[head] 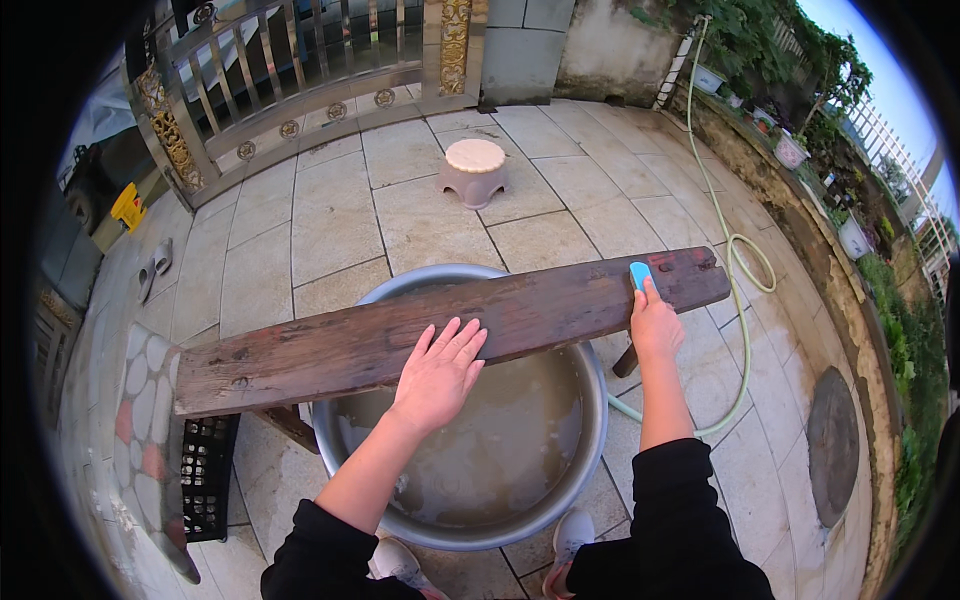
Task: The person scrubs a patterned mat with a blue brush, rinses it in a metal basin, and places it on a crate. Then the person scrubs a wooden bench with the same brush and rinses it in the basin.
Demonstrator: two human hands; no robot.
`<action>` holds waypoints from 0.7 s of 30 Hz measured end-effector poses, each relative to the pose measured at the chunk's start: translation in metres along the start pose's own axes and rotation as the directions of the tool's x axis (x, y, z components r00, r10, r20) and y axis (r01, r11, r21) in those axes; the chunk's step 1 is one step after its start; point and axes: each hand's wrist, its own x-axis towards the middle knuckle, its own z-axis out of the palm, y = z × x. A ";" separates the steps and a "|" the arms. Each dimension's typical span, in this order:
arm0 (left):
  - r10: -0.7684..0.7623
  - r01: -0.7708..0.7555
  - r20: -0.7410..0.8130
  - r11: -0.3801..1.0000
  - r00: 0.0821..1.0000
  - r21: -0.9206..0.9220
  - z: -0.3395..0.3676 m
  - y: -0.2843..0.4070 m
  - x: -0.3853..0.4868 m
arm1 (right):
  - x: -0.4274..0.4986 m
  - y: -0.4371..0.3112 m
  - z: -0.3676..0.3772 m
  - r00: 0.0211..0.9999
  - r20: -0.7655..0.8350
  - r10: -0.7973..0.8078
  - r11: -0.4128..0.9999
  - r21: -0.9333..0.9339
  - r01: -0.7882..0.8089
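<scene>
A long dark-brown wooden bench (352, 341) lies across a big round metal basin (596, 405), slanting up to the right. Its plank looks wet and worn, with traces of red near the right end. My left hand (442, 367) rests flat on the middle of the plank, fingers spread. Near the right end my right hand (655, 324) grips a light-blue brush (640, 274) against the wood; its underside is hidden. Murky water (487, 442) fills part of the basin below the bench. One bench leg (625, 361) shows beyond the basin's right side.
A small plastic stool (475, 174) stands on the paving ahead. A pale-green hose (742, 360) curls over the tiles at right. A black plastic crate (206, 472) sits by a pebbled edge (142, 420) at left. Slippers (155, 266) lie near the metal gate (300, 120).
</scene>
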 end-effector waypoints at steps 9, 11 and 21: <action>-0.595 0.356 -0.251 0.713 0.764 -0.604 0.127 0.024 -0.110 | -0.201 -0.046 0.060 0.948 -0.300 -0.106 0.682 0.672 0.289; -0.893 0.652 0.050 0.286 0.447 -0.702 0.171 -0.004 -0.152 | -0.240 -0.035 0.097 0.983 0.182 -0.003 0.649 0.748 -0.136; -0.492 -0.231 0.636 -0.862 0.595 -0.452 0.164 -0.011 -0.137 | -0.265 -0.071 0.139 0.351 0.722 -0.597 -0.592 -0.101 -0.799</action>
